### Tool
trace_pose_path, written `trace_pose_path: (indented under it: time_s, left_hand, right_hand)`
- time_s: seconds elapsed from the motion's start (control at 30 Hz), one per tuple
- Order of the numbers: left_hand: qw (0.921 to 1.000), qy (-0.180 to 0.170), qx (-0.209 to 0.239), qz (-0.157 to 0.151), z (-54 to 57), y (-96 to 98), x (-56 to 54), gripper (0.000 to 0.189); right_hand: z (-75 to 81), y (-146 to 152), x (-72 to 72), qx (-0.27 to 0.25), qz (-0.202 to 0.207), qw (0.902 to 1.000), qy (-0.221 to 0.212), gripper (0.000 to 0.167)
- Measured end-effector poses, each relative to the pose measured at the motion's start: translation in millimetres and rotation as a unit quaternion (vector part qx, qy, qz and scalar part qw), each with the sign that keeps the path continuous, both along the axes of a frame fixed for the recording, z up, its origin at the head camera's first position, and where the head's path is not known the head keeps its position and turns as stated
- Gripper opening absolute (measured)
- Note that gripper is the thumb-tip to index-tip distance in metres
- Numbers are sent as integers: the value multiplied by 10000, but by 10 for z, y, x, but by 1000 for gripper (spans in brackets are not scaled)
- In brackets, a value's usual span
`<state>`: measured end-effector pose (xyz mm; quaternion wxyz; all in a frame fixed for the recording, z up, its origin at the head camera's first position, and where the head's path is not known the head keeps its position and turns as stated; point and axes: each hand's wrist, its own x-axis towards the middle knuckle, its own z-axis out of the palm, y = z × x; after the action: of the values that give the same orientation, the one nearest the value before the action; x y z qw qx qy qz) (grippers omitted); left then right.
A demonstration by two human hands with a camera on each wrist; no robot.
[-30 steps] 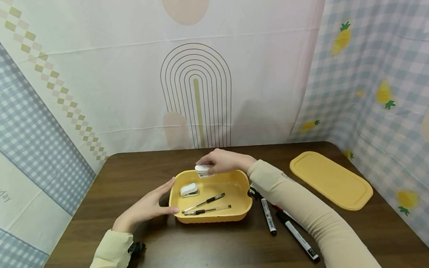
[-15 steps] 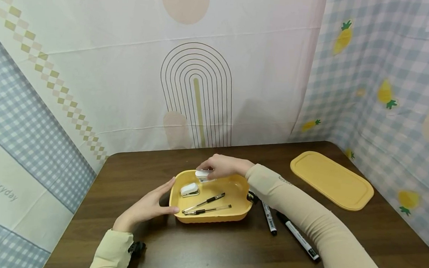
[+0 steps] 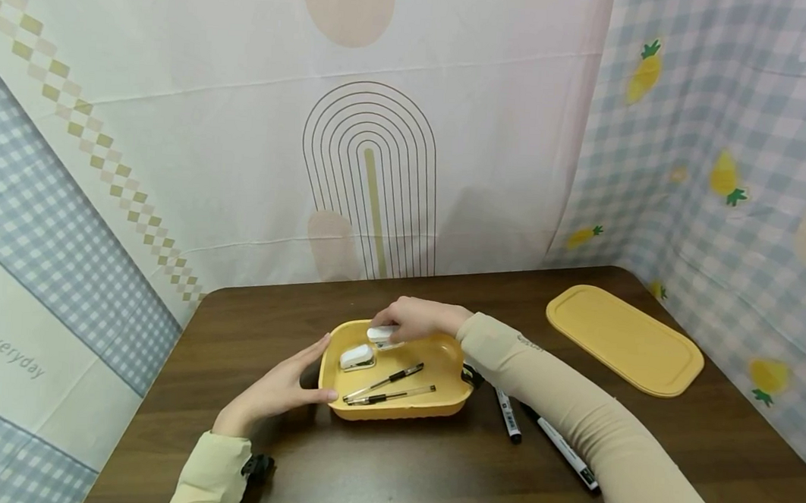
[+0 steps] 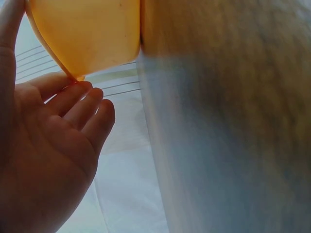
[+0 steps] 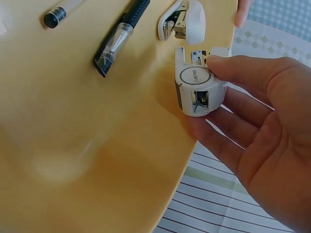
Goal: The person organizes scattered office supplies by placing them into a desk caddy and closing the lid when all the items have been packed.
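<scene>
My right hand (image 3: 416, 318) pinches a small white stapler (image 5: 197, 82) between thumb and fingers, low inside the yellow box (image 3: 466, 361) near its back wall. A second white stapler (image 3: 356, 357) lies in the box's left part. Two clear pens with black grips lie near the front of the box: one pen (image 3: 403, 372) slants and the other pen (image 3: 395, 396) lies almost lengthwise. My left hand (image 3: 279, 389) spans the box's left end, fingers at the rim and thumb on the front left corner. In the left wrist view, my fingertips touch the box's edge.
A yellow lid (image 3: 624, 339) lies flat at the back right of the brown table (image 3: 378, 470). Right of the box lie a white marker (image 3: 508, 414) and another marker (image 3: 566, 454), both partly behind my right sleeve. Patterned cloth (image 3: 244, 159) hangs behind the table.
My right hand has lowered the stapler from above the back rim down into the box. The left hand, box, other stapler and pens stay in place.
</scene>
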<state>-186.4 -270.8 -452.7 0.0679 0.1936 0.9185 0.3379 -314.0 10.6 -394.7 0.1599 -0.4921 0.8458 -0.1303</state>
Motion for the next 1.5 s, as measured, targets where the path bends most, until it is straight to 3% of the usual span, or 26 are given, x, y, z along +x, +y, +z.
trace_pose_path:
  time_s: [0.6, 1.5]
  left_hand:
    - [10000, 29, -5, 10, -22, 19, -13, 103]
    - [10000, 87, -45, -12, -22, 9, -21, 103]
  right_hand:
    - [-96, -24, 47, 245, -35, 9997, -45, 41]
    - [-101, -53, 54, 566, -3, 9984, 25, 41]
